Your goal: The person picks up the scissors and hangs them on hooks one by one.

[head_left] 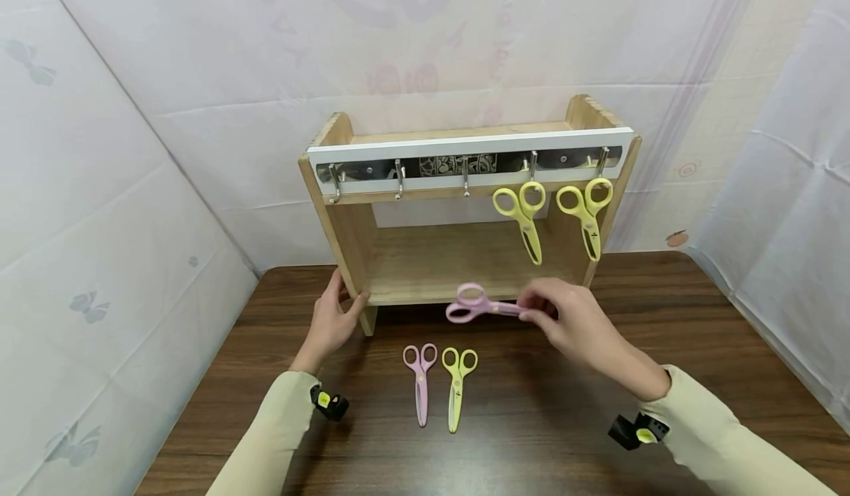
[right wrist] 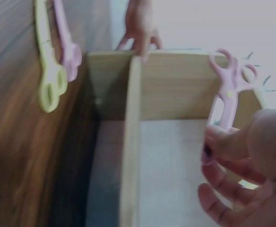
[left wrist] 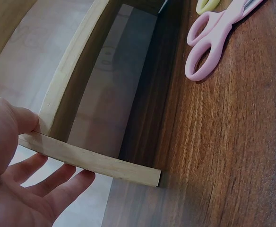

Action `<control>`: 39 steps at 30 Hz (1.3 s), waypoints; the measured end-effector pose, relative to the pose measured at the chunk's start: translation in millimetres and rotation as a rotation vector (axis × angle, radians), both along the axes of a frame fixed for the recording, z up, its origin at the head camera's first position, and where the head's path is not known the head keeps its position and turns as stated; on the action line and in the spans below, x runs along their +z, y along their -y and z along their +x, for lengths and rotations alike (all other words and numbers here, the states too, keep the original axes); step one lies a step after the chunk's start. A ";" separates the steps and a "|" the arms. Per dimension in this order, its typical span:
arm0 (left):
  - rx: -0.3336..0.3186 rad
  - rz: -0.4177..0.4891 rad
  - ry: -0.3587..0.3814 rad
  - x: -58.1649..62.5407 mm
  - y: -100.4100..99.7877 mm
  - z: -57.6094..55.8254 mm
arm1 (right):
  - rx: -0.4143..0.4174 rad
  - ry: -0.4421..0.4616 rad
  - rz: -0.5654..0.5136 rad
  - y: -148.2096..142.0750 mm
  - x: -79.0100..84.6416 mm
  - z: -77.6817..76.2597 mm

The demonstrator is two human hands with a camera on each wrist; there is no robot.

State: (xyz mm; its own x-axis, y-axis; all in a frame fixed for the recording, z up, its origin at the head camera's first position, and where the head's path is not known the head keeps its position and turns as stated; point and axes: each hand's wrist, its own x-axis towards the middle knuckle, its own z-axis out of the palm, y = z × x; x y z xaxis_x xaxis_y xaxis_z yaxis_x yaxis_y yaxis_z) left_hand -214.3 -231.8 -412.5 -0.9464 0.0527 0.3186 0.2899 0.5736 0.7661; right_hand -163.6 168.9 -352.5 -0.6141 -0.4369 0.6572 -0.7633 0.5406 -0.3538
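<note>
"Since we're starting at the right hand (head_left: pixel 578 319), what have we actually got in it?"

"We've got pink scissors (head_left: pixel 483 306) pinched by the blade end between thumb and fingers, so the handle loops stick out past the fingertips, off to the left and up off the table (head_left: pixel 265 356). Right wrist view's kinda blurry, but we can see the loops pointing away from the hand there too."

"Nice. And the left hand (head_left: pixel 332 326)?"

"Gripping the lower left side of the wooden shelf (head_left: pixel 451 260), thumb at the front edge, other fingers round the outside of the panel."

"What else have we got further out?"

"Near the shelf front, a second pink pair (head_left: pixel 421 379) and a flat yellow pair (head_left: pixel 456 384) lie side by side, apart, loops toward the shelf. Above, we see a white rail (head_left: pixel 465 142) with five hooks (head_left: pixel 466 178); an inner yellow pair (head_left: pixel 524 220) and an outer yellow pair (head_left: pixel 586 217) hang blades-down from the two rightmost. Behind everything, pale printed cloth (head_left: pixel 232 164)."
</note>
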 end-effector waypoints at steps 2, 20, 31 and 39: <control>0.003 0.000 -0.001 -0.1 0.1 0.2 | 0.001 -0.008 -0.087 6.6 7.4 -2.0; 0.002 -0.004 -0.002 -0.3 0.2 0.3 | -0.062 0.217 -0.492 50.1 34.8 -16.7; 0.005 0.003 -0.008 -1.7 0.5 0.4 | -0.099 0.221 -0.481 54.2 26.2 -17.2; 0.008 -0.003 -0.003 -2.0 0.2 0.0 | -0.153 0.192 -0.469 59.9 19.9 -21.9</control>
